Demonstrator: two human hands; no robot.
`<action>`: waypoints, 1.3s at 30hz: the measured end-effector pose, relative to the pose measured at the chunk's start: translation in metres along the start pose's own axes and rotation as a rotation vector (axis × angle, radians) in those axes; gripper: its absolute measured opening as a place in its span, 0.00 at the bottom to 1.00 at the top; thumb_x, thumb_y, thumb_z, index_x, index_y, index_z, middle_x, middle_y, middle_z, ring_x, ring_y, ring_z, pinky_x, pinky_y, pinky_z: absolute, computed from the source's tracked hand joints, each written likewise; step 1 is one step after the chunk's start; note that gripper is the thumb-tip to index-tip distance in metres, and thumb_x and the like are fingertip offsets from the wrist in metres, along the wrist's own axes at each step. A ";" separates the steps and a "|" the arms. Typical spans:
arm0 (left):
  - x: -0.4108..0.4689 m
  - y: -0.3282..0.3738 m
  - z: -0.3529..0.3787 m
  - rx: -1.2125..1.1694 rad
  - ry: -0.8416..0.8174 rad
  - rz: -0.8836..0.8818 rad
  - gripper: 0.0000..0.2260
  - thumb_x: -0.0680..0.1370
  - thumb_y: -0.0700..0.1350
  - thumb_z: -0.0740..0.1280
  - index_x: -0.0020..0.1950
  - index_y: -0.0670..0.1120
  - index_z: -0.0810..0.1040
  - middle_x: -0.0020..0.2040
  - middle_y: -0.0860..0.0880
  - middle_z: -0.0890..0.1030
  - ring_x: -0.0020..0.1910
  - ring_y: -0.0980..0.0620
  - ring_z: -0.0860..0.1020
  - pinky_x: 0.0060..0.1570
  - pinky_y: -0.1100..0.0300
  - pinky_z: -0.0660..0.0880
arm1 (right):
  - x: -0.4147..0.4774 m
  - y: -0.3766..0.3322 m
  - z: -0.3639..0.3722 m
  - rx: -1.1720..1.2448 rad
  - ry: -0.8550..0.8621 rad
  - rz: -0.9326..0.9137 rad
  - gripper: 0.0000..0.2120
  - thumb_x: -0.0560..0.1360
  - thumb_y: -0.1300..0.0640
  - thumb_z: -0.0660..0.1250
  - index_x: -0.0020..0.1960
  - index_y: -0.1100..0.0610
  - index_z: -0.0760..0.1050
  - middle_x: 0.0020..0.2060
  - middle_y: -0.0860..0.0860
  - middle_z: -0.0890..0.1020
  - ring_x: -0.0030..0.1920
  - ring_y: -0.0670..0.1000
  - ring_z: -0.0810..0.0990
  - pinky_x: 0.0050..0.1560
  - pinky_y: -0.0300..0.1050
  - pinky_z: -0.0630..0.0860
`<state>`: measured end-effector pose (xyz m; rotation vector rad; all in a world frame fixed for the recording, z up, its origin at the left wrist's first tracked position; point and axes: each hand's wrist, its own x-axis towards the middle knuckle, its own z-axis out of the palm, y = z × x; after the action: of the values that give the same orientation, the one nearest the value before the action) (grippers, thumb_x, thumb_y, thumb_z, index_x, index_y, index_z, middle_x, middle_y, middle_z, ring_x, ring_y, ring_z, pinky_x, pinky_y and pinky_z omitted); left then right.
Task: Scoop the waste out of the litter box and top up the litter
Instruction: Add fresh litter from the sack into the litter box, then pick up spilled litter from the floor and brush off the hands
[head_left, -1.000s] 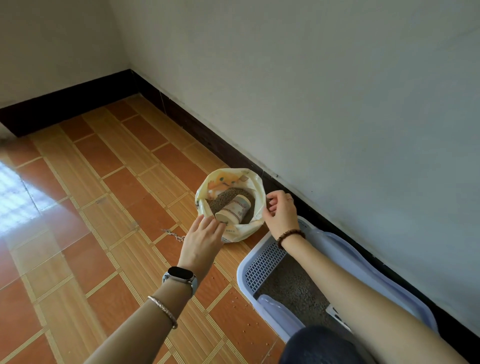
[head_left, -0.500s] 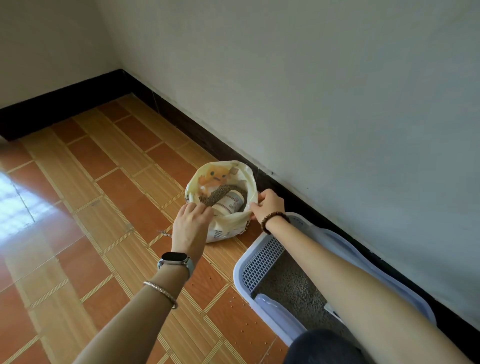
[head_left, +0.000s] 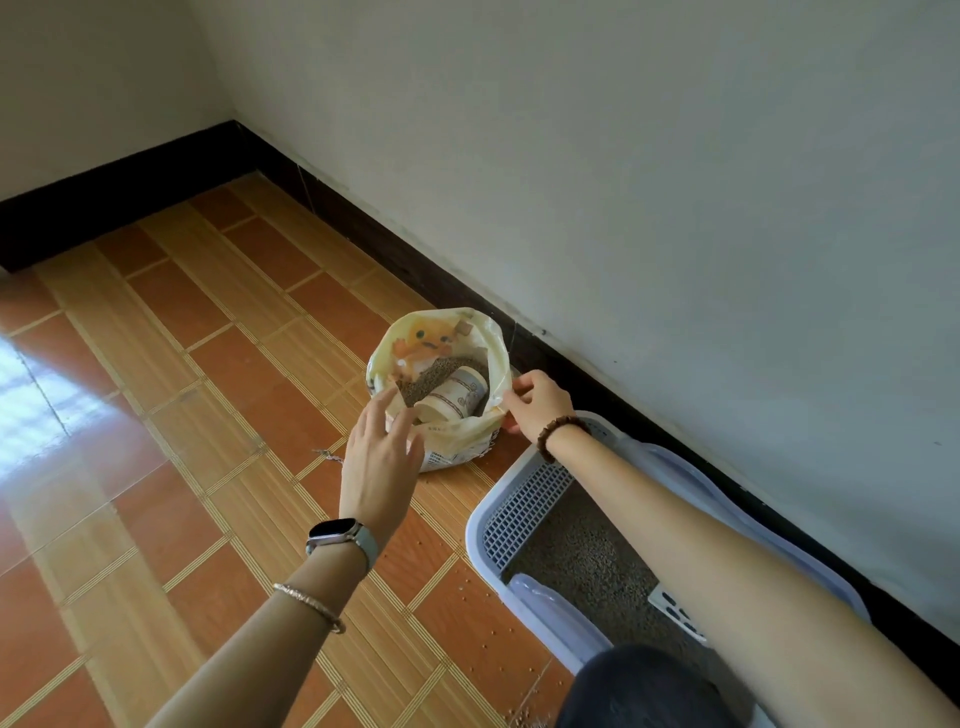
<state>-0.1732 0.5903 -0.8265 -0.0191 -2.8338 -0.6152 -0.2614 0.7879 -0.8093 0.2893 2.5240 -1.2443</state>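
A pale yellow litter bag (head_left: 457, 441) with an orange cartoon print stands open on the tiled floor by the wall. Grey litter and a cream cup (head_left: 454, 400) lying on its side show inside it. My right hand (head_left: 537, 405) pinches the bag's right rim. My left hand (head_left: 382, 457) hovers at the bag's near rim, fingers straight and spread, holding nothing. The lavender litter box (head_left: 519, 582) sits to the right along the wall, with a grid step at its near end and grey litter inside. A white slotted scoop (head_left: 675, 613) lies in it, partly hidden by my right forearm.
White walls with a black skirting board (head_left: 395, 249) run along the back and right. Loose litter grains (head_left: 478, 587) are scattered on the orange floor tiles beside the box. A small bit of debris (head_left: 327, 456) lies left of the bag. My dark-clothed knee (head_left: 644, 691) fills the bottom edge.
My left hand has lifted slightly off the bag's near rim, fingers now spread. My right hand has stayed pinching the right rim. The view has shifted a little.
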 end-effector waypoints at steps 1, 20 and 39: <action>-0.006 0.000 0.001 -0.021 -0.004 -0.013 0.13 0.77 0.41 0.67 0.61 0.43 0.75 0.68 0.40 0.69 0.64 0.41 0.71 0.60 0.46 0.73 | -0.007 0.004 -0.004 -0.017 -0.015 -0.035 0.17 0.77 0.53 0.65 0.63 0.56 0.70 0.50 0.52 0.80 0.47 0.50 0.82 0.47 0.46 0.81; -0.051 0.018 -0.005 -0.052 -0.030 -0.016 0.17 0.79 0.43 0.63 0.67 0.44 0.69 0.66 0.44 0.72 0.66 0.44 0.70 0.67 0.48 0.64 | -0.096 0.070 -0.027 -0.060 -0.081 -0.358 0.15 0.77 0.56 0.65 0.63 0.54 0.72 0.60 0.49 0.77 0.61 0.44 0.74 0.59 0.37 0.71; -0.187 0.030 -0.010 -0.524 0.101 -0.635 0.09 0.81 0.42 0.61 0.59 0.47 0.76 0.57 0.52 0.79 0.57 0.59 0.76 0.60 0.63 0.72 | -0.148 0.100 0.033 0.095 -0.209 -0.451 0.13 0.76 0.60 0.66 0.60 0.55 0.74 0.58 0.49 0.79 0.60 0.44 0.76 0.63 0.44 0.74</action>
<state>0.0123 0.6201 -0.8497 0.8109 -2.4671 -1.4181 -0.0857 0.8160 -0.8481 -0.3939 2.4247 -1.4661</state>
